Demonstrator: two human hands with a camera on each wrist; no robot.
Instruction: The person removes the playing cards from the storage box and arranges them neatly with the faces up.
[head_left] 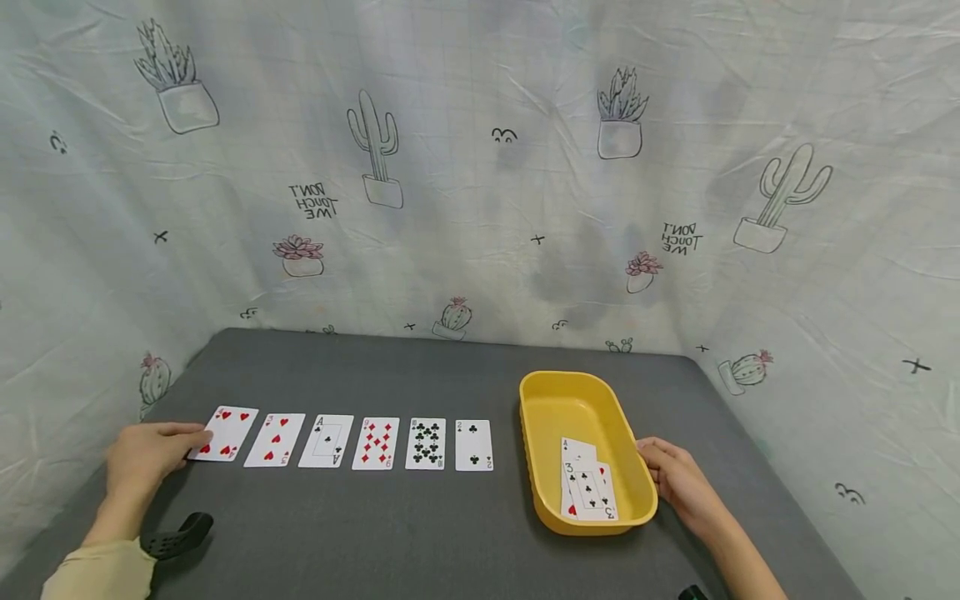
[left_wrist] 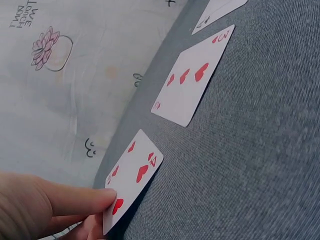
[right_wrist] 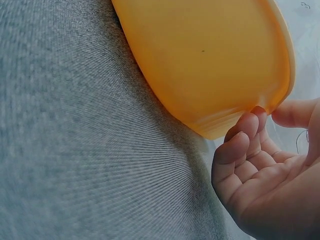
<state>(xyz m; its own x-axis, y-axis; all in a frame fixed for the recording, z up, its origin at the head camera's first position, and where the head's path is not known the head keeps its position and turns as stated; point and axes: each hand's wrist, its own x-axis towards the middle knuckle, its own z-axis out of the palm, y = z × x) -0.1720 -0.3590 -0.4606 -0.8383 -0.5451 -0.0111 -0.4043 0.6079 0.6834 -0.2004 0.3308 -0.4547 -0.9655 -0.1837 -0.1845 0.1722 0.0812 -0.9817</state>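
Observation:
At the left end of a card row, my left hand (head_left: 142,460) pinches the four of hearts (head_left: 231,432) by its left edge; the left wrist view has the thumb on the face of this card (left_wrist: 131,172), whose near edge looks slightly raised. The three of hearts (head_left: 274,440) lies just right of it. My right hand (head_left: 681,483) grips the right side of a yellow tray (head_left: 531,450), thumb at the rim and curled fingers under it in the right wrist view. In the tray, a three of clubs (head_left: 592,497) overlaps other cards.
The row continues rightward with an ace of clubs (head_left: 326,441), a diamond card (head_left: 376,443), another clubs card (head_left: 425,443) and a two of clubs (head_left: 474,445). A black strap-like object (head_left: 178,537) is by the left wrist. A patterned curtain (head_left: 480,167) hangs behind the grey table (head_left: 360,542).

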